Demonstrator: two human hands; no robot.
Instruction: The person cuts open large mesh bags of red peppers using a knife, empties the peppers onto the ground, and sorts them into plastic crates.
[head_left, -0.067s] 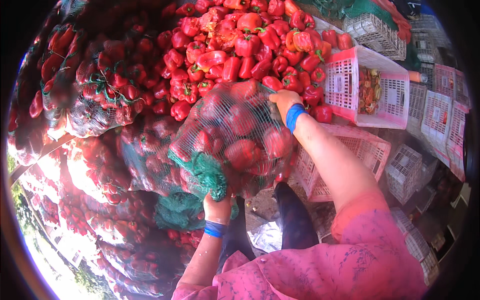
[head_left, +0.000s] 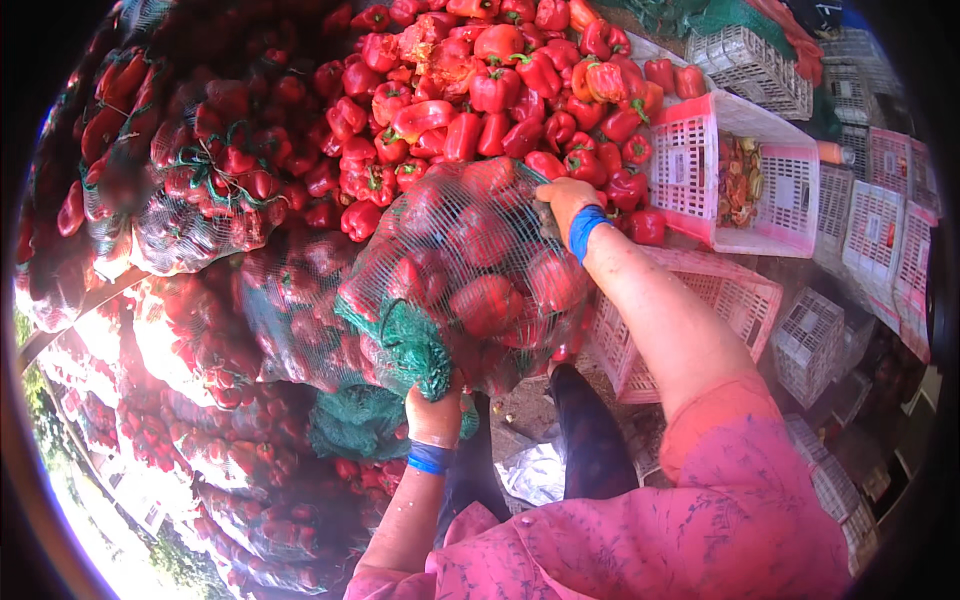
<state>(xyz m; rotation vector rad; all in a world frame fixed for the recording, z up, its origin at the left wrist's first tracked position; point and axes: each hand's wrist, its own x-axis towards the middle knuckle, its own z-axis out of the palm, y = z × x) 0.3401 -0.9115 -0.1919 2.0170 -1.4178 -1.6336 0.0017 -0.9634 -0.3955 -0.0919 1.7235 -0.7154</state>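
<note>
A green mesh bag stuffed with red bell peppers was held up in the middle of the frame. Its bunched green end was gripped by the left hand, below the middle, and some fingers were hidden by the net. The bag's upper right edge was pinched by the right hand. A blue band was worn on the left wrist, and a blue wristband on the right.

A big heap of loose red bell peppers was piled at the top of the frame, and some were squashed. More filled mesh bags were stacked down the left side. At the upper right, a pink-and-white plastic crate was tipped on its side, with pepper scraps inside. A pink crate was seen just below it. Pale patches were seen on the tipped crate's sides, but any writing there was too small to be read.
</note>
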